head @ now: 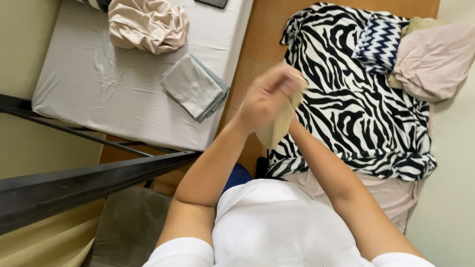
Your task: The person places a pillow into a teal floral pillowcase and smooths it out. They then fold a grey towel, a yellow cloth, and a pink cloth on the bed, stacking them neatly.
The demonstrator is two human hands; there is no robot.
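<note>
Both my arms reach forward and meet in front of me. My left hand is blurred and closed on a small beige cloth that hangs down from it. My right hand is mostly hidden behind the left hand and the cloth; only its fingers show at the cloth's top edge, gripping it. The hands are above the gap between two beds, at the edge of a zebra-striped blanket.
The left bed has a white sheet with a folded grey cloth and a crumpled peach cloth. A zigzag-patterned pillow and a pink pillow lie on the right bed. A dark metal rail crosses at lower left.
</note>
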